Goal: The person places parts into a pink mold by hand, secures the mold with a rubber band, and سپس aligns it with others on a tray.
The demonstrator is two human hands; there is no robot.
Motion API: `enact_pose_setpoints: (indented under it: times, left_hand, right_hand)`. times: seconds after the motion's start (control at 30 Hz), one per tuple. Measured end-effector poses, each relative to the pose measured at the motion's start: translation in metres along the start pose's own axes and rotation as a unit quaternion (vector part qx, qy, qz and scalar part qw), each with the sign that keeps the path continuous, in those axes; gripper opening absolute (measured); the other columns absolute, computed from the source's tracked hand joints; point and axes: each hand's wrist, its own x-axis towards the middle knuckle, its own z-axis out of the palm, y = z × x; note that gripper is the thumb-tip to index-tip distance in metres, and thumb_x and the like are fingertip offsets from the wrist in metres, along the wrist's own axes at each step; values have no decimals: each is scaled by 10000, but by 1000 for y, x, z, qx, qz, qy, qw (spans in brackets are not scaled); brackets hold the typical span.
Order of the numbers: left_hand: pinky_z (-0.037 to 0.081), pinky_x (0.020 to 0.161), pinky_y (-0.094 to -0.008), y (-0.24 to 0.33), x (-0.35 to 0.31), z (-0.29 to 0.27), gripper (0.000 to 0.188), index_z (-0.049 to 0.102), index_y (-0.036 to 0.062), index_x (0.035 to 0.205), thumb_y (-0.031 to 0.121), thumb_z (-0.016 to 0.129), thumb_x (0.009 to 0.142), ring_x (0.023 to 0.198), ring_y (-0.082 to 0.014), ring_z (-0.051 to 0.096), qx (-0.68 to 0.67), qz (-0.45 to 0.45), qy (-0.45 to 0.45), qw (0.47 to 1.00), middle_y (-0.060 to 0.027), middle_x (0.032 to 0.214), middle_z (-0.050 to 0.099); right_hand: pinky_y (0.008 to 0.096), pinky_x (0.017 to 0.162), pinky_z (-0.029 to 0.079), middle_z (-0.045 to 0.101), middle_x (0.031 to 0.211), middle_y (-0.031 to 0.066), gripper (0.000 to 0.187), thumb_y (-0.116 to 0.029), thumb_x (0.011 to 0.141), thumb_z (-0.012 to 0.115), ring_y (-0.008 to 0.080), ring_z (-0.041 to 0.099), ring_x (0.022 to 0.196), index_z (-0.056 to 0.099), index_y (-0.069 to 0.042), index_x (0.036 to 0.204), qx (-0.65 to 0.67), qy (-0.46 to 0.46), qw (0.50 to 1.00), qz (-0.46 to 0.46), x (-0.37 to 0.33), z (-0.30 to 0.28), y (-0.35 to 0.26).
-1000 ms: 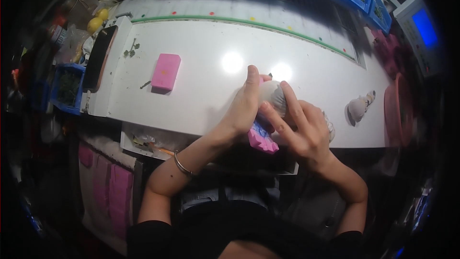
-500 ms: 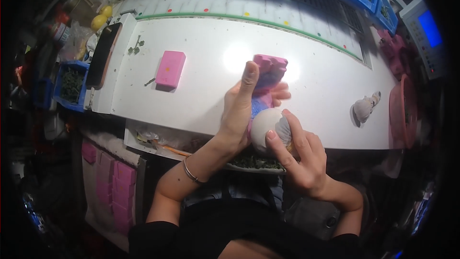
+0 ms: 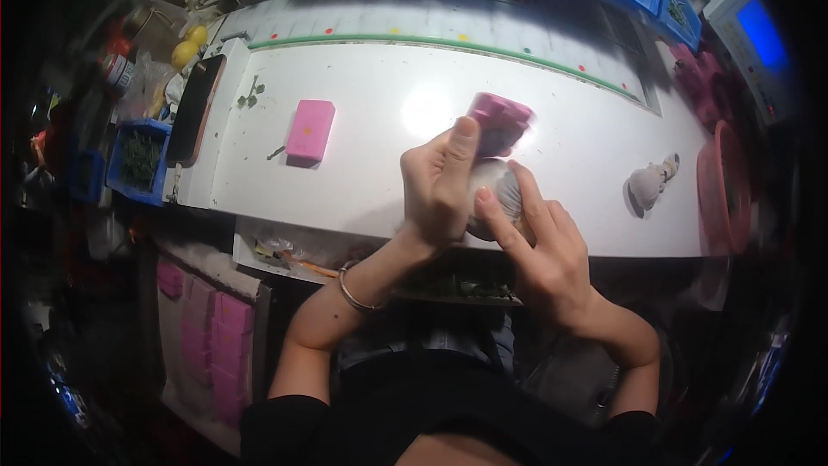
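Head view: left hand (image 3: 438,183) grips a pink block-shaped mould (image 3: 500,123) between thumb and fingers, raised above the white table (image 3: 362,103). Right hand (image 3: 543,250) cups a rounded whitish cloth bundle (image 3: 498,194) just below the mould, fingers curled around it. Another pink block (image 3: 310,129) lies well apart to the left.

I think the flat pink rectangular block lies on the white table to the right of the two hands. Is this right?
Not quite. The head view shows the flat pink rectangular block lying on the white table to the left of the left hand and right hand, not to the right.
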Motion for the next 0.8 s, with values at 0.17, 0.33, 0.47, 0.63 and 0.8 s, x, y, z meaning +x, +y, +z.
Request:
enact_pose_setpoints:
  times: [0.17, 0.33, 0.47, 0.63, 0.8]
  left_hand:
    - [483, 636, -237, -15, -1, -12, 526, 652, -91, 943, 365, 397, 1002, 709, -119, 600, 34, 31, 12, 999, -113, 797, 667]
    - [451, 606, -228, -2, -1, 5, 508, 654, -88, 913, 366, 440, 990, 692, -99, 569, 12, 52, 33, 998, -81, 746, 642]
    - [470, 644, -231, -26, -4, -8, 459, 640, -56, 930, 341, 421, 1000, 706, -89, 567, 50, 4, 37, 998, -70, 807, 647]
    - [488, 604, -227, -23, 3, -24, 457, 602, -35, 1048, 398, 476, 972, 660, -113, 593, 13, -51, 61, 997, -86, 826, 641]
    - [559, 659, -293, -14, -14, -9, 624, 568, -44, 1067, 517, 308, 985, 719, -177, 646, -100, -171, -4, 980, -136, 840, 638]
  right_hand:
    - [293, 645, 471, 520, 1253, 274, 577, 43, 710, 571, 223, 560, 729, 577, -94, 1270, 60, -27, 997, 26, 3, -10, 6]
    - [303, 612, 475, 528, 1242, 274, 558, 43, 732, 557, 237, 543, 677, 579, -101, 1271, -18, 67, 998, -11, -6, 15, 0]
    - [344, 673, 485, 509, 1269, 242, 635, 44, 696, 578, 252, 548, 723, 535, -113, 1309, 43, -53, 998, 6, 0, 9, 9]
    - [368, 793, 476, 477, 1301, 218, 753, 46, 641, 634, 315, 553, 944, 464, -109, 1359, -7, -117, 990, 80, -14, 10, 33]
    - [353, 850, 465, 509, 1243, 200, 747, -44, 733, 719, 293, 542, 1047, 376, -51, 1397, 283, 35, 944, 166, 15, 8, 11]
